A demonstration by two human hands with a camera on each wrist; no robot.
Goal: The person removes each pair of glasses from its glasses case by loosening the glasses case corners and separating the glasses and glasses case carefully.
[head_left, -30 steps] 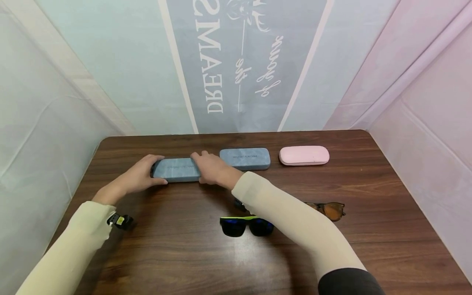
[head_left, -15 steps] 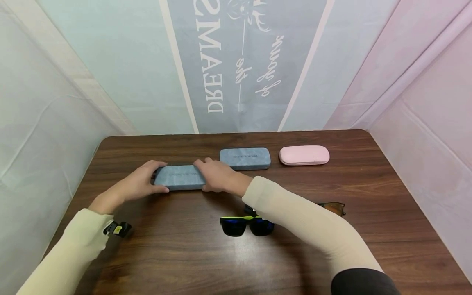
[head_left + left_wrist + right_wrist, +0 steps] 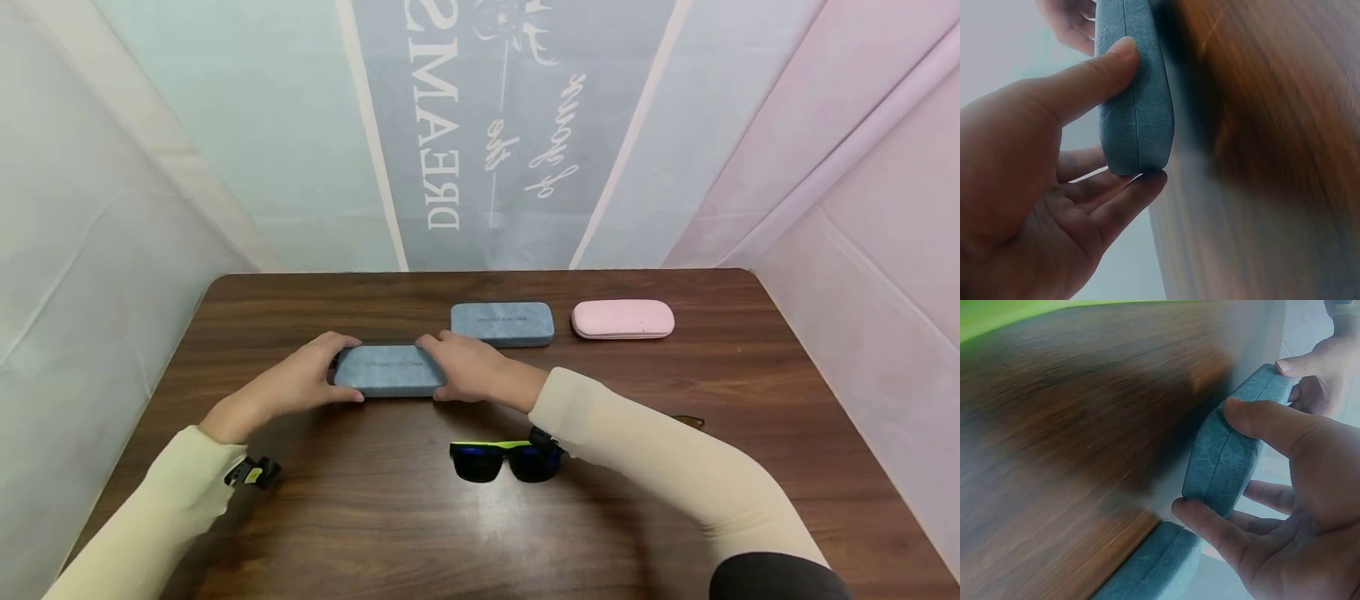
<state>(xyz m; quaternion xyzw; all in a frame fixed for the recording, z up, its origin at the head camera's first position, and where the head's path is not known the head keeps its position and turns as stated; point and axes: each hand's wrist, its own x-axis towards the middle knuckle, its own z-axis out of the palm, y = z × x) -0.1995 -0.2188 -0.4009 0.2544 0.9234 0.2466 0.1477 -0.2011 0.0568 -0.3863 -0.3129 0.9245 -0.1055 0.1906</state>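
Blue case (image 3: pixel 388 372) gripped at both ends, fingers and thumbs of the left hand (image 3: pixel 303 383) and right hand (image 3: pixel 474 368) curled round it, dark sunglasses (image 3: pixel 478 463) (green-topped) laid nearby

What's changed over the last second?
Left hand and right hand brought the gripped blue glasses case rightward and nearer the person; nothing newly gripped or released. The right sleeve now hides most of the brown glasses. The other blue case, pink case and sunglasses stayed put.

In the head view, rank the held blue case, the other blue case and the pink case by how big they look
Held blue case and other blue case: too close to rank, held one sits nearer.
Pink case: narrowest, smallest.
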